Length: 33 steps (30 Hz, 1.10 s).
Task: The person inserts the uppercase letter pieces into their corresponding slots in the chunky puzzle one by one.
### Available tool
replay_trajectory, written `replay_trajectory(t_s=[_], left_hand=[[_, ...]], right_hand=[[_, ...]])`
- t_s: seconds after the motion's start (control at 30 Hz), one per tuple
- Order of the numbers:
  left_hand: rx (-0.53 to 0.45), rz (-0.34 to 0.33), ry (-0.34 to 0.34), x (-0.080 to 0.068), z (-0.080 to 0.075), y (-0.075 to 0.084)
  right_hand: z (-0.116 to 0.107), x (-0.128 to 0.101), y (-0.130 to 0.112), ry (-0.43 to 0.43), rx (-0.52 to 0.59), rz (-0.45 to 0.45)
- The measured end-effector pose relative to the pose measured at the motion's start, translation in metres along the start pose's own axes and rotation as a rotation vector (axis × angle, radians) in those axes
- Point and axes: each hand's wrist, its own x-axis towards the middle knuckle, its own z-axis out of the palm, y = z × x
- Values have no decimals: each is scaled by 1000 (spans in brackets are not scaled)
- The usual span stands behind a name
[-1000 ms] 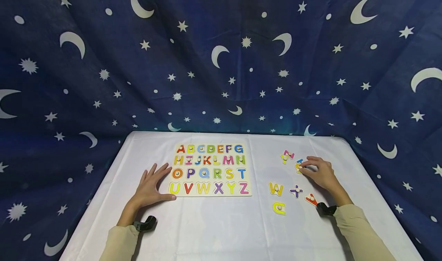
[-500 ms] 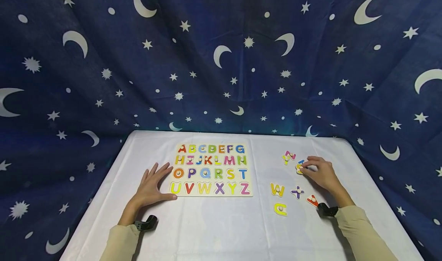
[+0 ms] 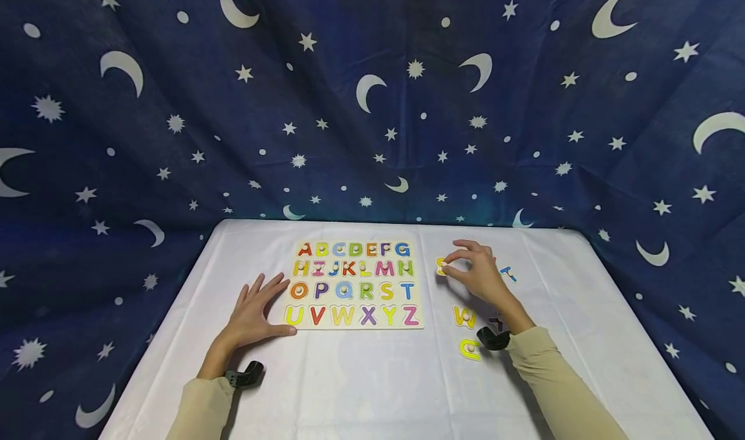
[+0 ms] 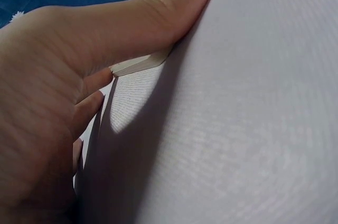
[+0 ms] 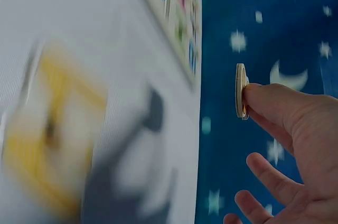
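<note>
A wooden alphabet puzzle board lies on the white table, its coloured letters A to Z showing in rows. My left hand rests flat on the cloth at the board's lower left corner. In the left wrist view its thumb lies against the board's edge. My right hand is raised just right of the board and pinches a small yellow letter piece. The right wrist view shows that piece edge-on between thumb and forefinger.
Loose letters lie on the cloth right of the board: a yellow W, a yellow U, a blue T and a purple X half hidden by my wrist. A dark starry curtain hangs behind the table.
My right hand has lifted the yellow piece from the group of loose letters and carried it left towards the board. The left hand has not moved.
</note>
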Motion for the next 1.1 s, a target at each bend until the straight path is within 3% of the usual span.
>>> replay_trajectory(t_s=[0.27, 0.53, 1.1], left_hand=[[-1, -3, -12, 1, -1, 1], [-1, 6, -4, 3, 2, -4], [6, 5, -33, 3, 0, -4]], right_hand=[[48, 14, -46, -89, 9, 17], [81, 10, -60, -156, -29, -6], [97, 3, -64, -165, -48, -55]])
